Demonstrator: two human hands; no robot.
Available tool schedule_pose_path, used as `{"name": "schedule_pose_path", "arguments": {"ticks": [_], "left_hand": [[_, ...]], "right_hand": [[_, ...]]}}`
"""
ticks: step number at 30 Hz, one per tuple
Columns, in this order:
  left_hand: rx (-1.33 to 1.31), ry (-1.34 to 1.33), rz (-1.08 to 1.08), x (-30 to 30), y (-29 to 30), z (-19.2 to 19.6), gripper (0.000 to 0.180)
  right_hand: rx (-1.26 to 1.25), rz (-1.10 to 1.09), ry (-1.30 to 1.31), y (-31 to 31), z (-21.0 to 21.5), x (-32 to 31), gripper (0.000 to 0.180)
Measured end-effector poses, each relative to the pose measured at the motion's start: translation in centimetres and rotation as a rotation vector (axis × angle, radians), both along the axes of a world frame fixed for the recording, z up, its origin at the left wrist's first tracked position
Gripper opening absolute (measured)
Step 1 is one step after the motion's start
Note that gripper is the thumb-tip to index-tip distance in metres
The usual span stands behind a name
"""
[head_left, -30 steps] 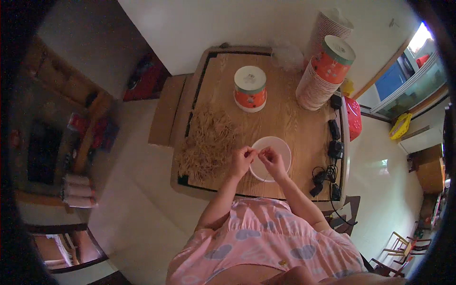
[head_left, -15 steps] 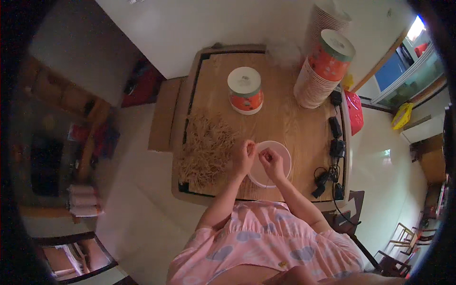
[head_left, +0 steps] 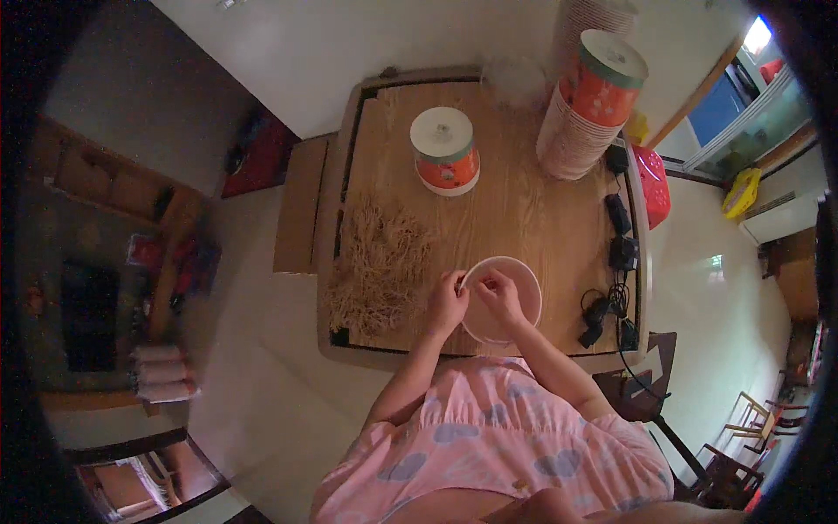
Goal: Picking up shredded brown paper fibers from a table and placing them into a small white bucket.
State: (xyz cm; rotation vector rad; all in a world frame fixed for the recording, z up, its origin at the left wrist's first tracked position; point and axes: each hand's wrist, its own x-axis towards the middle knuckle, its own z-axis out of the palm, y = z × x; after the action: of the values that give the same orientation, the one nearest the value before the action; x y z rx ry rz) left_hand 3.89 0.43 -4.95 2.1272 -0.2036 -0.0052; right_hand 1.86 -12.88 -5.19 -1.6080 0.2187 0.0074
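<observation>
A white paper tub (head_left: 534, 306) stands upright at the near edge of the table, its mouth facing up. My left hand (head_left: 447, 299) is at the tub's left rim, fingers curled together; whatever they pinch is too small to make out. Over the tub's mouth, my right hand (head_left: 500, 299) has its fingertips pressed together, and what is in them is hidden. Left of my left hand lies a loose pile of thin tan, root-like strands (head_left: 380, 266). Farther back, an orange and white paper tub (head_left: 443, 153) sits upside down.
A tall stack of paper tubs (head_left: 576, 135) stands at the back right of the wooden table (head_left: 524, 218). Black adapters and cables (head_left: 618, 253) run along the right edge. A red plastic thing (head_left: 650, 188) is just beyond that edge, and a cardboard piece (head_left: 301, 210) is at the left.
My hands have moved slightly apart; the left is now lower, at the tub's rim, and the right is more over the mouth. The whole view has shifted slightly.
</observation>
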Motion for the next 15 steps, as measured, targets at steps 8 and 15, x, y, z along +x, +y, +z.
{"name": "schedule_pose_path", "arguments": {"ticks": [8,15], "left_hand": [[-0.172,0.093,0.038,0.1,0.2,-2.8,0.019],[-0.136,0.054,-0.035,1.2,1.6,-2.0,0.017]], "right_hand": [[-0.196,0.056,0.044,-0.2,-1.3,0.3,0.011],[-0.256,0.063,0.008,-0.1,-2.2,0.4,0.012]]}}
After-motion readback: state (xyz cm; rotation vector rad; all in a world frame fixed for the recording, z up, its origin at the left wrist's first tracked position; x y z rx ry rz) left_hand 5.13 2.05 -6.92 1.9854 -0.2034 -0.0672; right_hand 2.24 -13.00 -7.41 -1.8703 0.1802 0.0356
